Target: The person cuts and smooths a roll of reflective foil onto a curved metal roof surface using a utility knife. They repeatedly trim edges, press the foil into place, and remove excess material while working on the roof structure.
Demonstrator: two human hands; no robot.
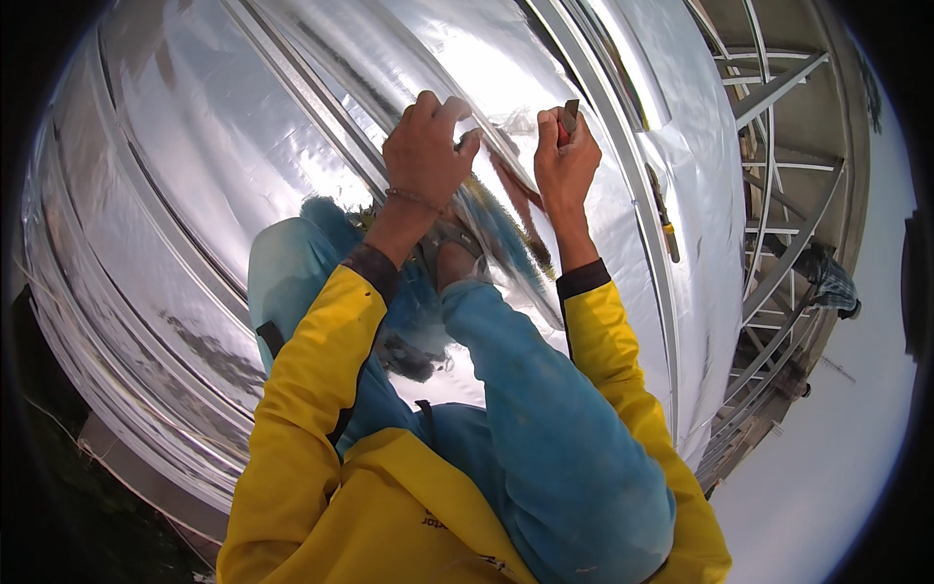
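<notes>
My left hand (428,165) rests with bent fingers at a raised fold of shiny silver foil (355,49), its thumb and index finger apart. To its right, my right hand (566,170) grips a red-handled tool (568,123) with a flat metal blade pointing up. Beneath and between my hands the reflective sheet is wrinkled. My bare foot (455,261) is on the foil below my left hand. A yellow-handled tool (669,238) lies beside a metal rib (642,195) to the right of my right hand.
Long metal ribs (161,204) run across the foil-covered curved roof on the left. At the right, an open steel framework (773,97) borders a concrete edge (842,146), with another person (827,277) on it. A pale surface or sky lies beyond. Cords hang along the lower-left edge.
</notes>
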